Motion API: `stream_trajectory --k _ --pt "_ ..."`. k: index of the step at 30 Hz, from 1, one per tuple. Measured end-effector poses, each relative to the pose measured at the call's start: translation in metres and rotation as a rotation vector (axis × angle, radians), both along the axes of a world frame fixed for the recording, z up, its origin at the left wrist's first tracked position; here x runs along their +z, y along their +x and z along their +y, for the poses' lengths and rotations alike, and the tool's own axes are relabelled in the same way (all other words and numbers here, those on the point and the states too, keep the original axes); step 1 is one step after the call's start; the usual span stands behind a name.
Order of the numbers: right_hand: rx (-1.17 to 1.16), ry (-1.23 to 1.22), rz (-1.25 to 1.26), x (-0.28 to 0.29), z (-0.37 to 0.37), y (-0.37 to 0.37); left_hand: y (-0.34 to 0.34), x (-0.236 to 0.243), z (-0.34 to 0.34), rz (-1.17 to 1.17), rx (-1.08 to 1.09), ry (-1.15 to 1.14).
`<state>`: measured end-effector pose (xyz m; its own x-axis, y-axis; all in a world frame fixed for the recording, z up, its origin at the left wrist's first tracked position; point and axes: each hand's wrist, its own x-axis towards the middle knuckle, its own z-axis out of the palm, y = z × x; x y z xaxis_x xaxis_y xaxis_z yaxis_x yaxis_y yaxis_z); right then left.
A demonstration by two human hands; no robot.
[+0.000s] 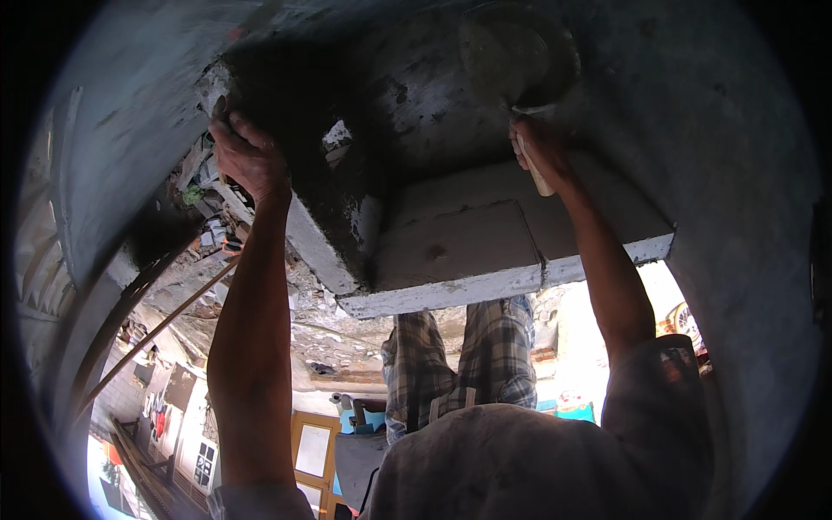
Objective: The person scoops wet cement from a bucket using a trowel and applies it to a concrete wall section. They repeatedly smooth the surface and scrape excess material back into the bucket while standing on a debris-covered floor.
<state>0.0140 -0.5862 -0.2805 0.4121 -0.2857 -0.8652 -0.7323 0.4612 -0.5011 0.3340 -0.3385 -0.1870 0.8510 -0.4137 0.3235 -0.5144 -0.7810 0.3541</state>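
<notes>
My right hand (pixel 542 152) is wrapped round the pale wooden handle (pixel 542 183) of a trowel. Its blade end reaches a round, dark pan (pixel 565 65) holding what looks like grey mortar; shadow hides much of the blade. At the left, my left hand (pixel 250 158) is raised with curled fingers, close against the rough, whitish corner (pixel 215 85) of the masonry. Whatever those fingers hold, if anything, I cannot make out. Between my hands is a dark recess with patchy plaster, and a grey ledge (pixel 459 238) with a chipped white front edge runs below it.
Smooth grey walls (pixel 737 173) curve up on both sides. Beneath the ledge lies rubble-strewn ground (pixel 334 334). A long thin pole (pixel 160 325) slants at the left. Farther down are a yellow-framed door (pixel 314 446) and my legs in checked trousers (pixel 498 347).
</notes>
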Motion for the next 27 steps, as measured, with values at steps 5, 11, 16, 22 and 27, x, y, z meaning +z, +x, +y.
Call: stream_trajectory --k 5,11,16,22,27 --pt "0.147 -0.731 0.075 0.030 0.029 0.000 0.001 0.000 0.003 0.037 -0.004 -0.056" --pt "0.447 -1.116 0.259 0.022 0.105 0.025 0.006 0.001 0.003 0.035 -0.036 -0.090" --pt "0.736 -0.551 0.066 0.023 0.162 0.033 0.005 -0.001 0.004 0.049 0.000 -0.112" --pt "0.882 -1.089 0.053 0.007 -0.008 0.005 0.007 -0.002 0.006 0.060 -0.009 -0.126" --pt "1.254 -1.194 0.373 -0.013 -0.118 0.014 0.007 0.001 0.002 0.050 -0.037 -0.105"
